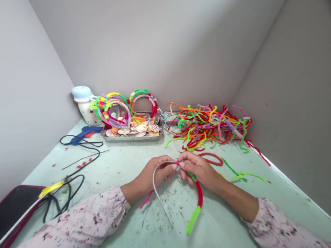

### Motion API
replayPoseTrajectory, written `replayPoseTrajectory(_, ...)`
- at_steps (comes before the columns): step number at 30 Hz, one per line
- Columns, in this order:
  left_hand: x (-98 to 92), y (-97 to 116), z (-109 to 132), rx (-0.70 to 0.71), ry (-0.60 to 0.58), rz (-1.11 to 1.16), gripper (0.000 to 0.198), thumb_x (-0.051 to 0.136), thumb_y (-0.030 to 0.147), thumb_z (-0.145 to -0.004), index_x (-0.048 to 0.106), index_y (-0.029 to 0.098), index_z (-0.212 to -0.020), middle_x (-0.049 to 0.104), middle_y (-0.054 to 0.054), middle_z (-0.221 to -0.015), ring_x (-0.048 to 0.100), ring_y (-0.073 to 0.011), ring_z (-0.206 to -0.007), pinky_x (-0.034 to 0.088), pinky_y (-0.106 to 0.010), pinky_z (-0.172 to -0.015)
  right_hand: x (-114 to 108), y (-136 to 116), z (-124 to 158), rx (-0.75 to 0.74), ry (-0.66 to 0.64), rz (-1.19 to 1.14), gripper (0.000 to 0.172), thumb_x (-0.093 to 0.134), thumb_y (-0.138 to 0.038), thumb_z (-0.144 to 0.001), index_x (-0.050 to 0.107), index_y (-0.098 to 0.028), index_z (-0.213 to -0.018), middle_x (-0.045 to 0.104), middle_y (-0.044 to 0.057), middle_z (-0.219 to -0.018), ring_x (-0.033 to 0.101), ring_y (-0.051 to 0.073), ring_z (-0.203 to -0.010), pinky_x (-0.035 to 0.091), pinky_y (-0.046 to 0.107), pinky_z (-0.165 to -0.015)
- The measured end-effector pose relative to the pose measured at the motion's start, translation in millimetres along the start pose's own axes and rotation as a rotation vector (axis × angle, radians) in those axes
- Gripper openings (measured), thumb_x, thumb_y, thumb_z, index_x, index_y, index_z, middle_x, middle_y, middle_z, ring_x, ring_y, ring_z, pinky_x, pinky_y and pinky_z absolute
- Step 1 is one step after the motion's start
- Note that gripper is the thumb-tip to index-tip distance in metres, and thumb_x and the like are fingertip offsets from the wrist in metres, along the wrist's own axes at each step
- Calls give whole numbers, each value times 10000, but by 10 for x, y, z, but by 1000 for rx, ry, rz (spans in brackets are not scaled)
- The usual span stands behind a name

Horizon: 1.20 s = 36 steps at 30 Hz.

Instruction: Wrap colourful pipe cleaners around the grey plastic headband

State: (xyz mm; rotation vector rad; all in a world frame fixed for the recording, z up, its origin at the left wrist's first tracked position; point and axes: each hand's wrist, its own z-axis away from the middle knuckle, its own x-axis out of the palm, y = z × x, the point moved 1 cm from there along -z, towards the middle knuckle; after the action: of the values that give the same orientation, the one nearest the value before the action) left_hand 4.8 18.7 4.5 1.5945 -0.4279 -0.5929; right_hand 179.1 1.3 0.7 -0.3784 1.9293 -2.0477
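Observation:
My left hand and my right hand meet over the pale green table, both pinched on a thin grey headband. The band's right arm is wrapped in red and lime green pipe cleaner. A pink pipe cleaner trails from the fingers down to the left, its end held where the thumbs touch at the top of the band. The bare grey arm of the band rests on the table near my left wrist.
A heap of loose coloured pipe cleaners lies at the back right. A metal tray holds shells and finished wrapped headbands. A blue glue gun, black cables, a white jar and a dark phone sit left.

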Motion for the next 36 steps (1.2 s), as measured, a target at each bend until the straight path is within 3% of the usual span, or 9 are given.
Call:
replayPoseTrajectory(9, -3, 32, 9, 1, 123, -112, 175, 520, 292, -804, 578, 131, -768, 495, 27, -562, 450, -89, -524, 356, -193, -512, 21, -23, 16, -35, 32, 161, 176, 518, -350, -834, 483, -184, -881, 589, -31, -577, 529, 100, -482, 403, 213, -494)
replayPoseTrajectory(15, 18, 70, 43, -9, 119, -225, 187, 477, 286, -816, 584, 138, -779, 491, 32, -566, 440, -91, -521, 338, -193, -500, 28, -11, 10, 33, 32, 122, 140, 481, -326, -843, 481, -186, -854, 565, -49, -559, 458, 76, -369, 356, 194, -390)
replayPoseTrajectory(25, 21, 68, 38, 38, 163, -376, 192, 461, 263, -803, 582, 134, -730, 484, 24, -593, 403, -93, -554, 309, -194, -510, 26, 10, -10, 47, 6, 95, 184, 484, -334, -837, 522, -174, -921, 555, -51, -546, 432, 66, -349, 341, 178, -368)
replayPoseTrajectory(36, 28, 52, 34, -25, 124, -235, 177, 470, 273, -819, 567, 139, -756, 479, 37, -542, 421, -87, -510, 308, -192, -493, 25, -18, -1, 57, 13, 41, 154, 485, -322, -835, 506, -187, -907, 541, -62, -518, 431, 67, -338, 319, 173, -355)
